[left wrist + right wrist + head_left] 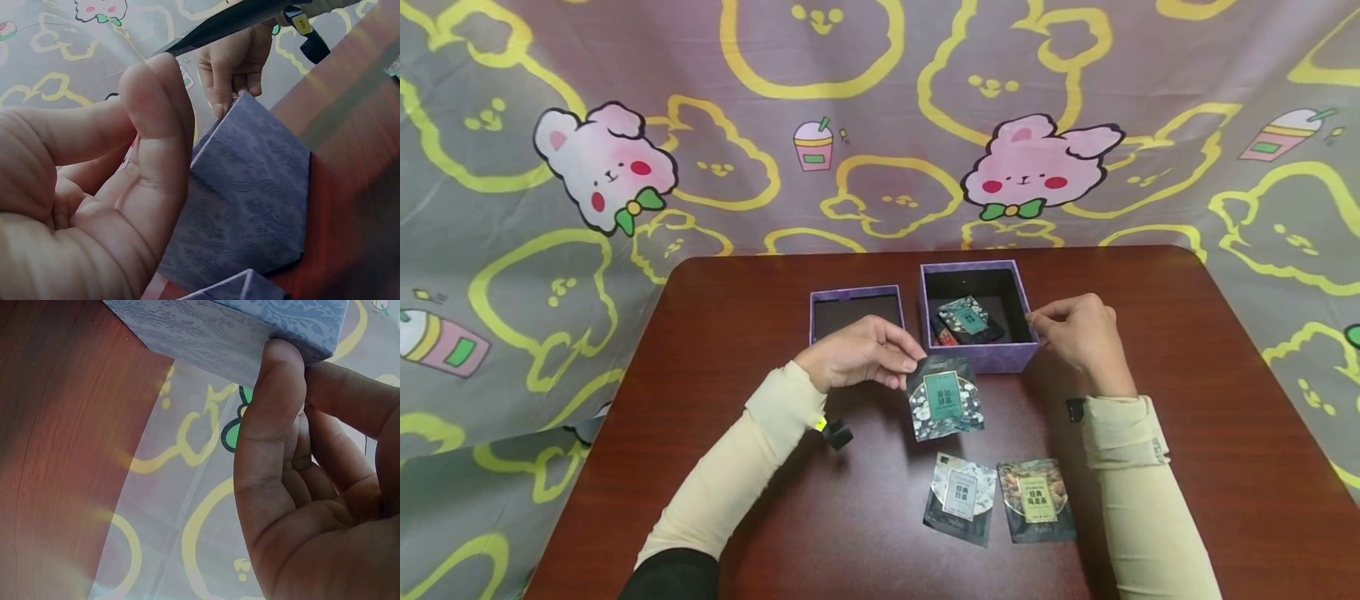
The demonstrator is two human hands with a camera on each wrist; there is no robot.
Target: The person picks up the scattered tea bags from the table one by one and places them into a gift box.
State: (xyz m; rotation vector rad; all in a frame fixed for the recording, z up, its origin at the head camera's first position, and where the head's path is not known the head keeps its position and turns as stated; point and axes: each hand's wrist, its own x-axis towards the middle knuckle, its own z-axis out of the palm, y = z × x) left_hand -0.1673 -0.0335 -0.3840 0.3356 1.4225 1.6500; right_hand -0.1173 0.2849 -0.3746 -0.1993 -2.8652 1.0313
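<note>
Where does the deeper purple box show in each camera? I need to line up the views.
Head: deeper purple box just right of centre.
Left wrist: deeper purple box right of centre, partly hidden by the left hand.
Right wrist: deeper purple box along the top, cut off by the frame.
Shared landmark: the right hand, touching the box in all three.

The table [835, 517] is viewed forward and down from the head, its purple box [992, 359] also caught by 2 wrist cameras close behind the left hand [119, 194] and right hand [300, 512].
</note>
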